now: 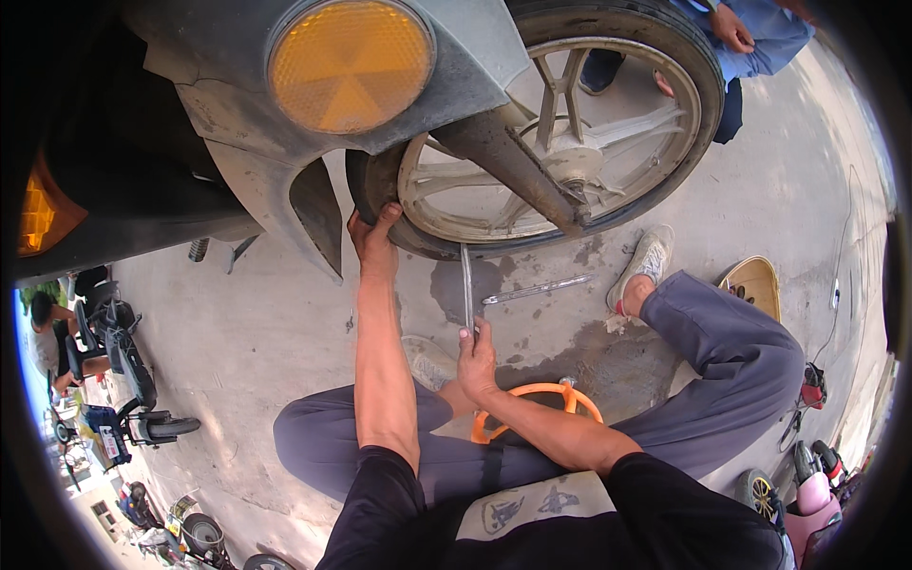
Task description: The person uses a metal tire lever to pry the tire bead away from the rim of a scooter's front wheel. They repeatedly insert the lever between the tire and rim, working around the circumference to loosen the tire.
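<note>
My left hand (376, 237) grips the black tyre (706, 95) at the lower left of a white spoked wheel (580, 157), with the thumb by the rim. My right hand (478, 356), below it, is closed on a metal tyre lever (466, 285), whose upper end meets the tyre's lower edge. A second lever (537, 289) lies on the stained concrete just right of it. Above, a dark fork (527, 179) crosses the wheel, and the scooter's grey bodywork (228, 90) carries a round amber reflector (350, 66).
An orange frame (589, 412) sits between my legs. A tan tray (763, 285) and a red device with cord (813, 385) lie at the right. Another person's hand (731, 28) is at top right. A person (52, 337) and parked two-wheelers (133, 380) are at the left.
</note>
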A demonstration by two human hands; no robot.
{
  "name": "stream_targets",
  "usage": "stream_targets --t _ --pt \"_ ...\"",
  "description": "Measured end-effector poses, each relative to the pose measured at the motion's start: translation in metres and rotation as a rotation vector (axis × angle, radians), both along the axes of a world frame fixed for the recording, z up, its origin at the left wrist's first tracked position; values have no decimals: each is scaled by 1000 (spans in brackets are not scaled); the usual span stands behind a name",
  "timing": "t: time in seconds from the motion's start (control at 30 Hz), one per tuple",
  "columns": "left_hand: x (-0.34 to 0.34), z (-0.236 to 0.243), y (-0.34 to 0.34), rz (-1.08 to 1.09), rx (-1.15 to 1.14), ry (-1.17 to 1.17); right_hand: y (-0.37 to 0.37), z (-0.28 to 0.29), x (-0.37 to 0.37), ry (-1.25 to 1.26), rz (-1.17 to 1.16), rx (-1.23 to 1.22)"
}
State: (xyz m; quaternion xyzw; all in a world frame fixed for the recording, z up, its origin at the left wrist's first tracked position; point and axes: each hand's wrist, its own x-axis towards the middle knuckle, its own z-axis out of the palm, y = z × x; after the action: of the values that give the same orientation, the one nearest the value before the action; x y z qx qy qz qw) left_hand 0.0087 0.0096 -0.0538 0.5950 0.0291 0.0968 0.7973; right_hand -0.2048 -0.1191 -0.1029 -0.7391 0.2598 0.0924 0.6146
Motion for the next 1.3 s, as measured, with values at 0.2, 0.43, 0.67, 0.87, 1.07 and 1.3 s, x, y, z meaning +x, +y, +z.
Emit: stream_targets --t 0.2,0.43,0.67,0.87,1.07,1.3 --pt "-11 12 -23 -20 -104 -42 5 -71 11 79 90 -1" --pt "-7 5 -7 -100 -107 25 -56 -89 43 -9 304 -178" --pt "-11 16 -2 -188 20 -11 -152 -60 82 -45 572 -368" --pt "-7 36 -17 -71 112 -86 -198 8 55 -73 889 -676" --pt "-26 -25 -17 37 210 2 -207 95 43 -365 994 -703" --pt "-56 -7 -27 58 472 101 -227 172 24 -267 831 -430"
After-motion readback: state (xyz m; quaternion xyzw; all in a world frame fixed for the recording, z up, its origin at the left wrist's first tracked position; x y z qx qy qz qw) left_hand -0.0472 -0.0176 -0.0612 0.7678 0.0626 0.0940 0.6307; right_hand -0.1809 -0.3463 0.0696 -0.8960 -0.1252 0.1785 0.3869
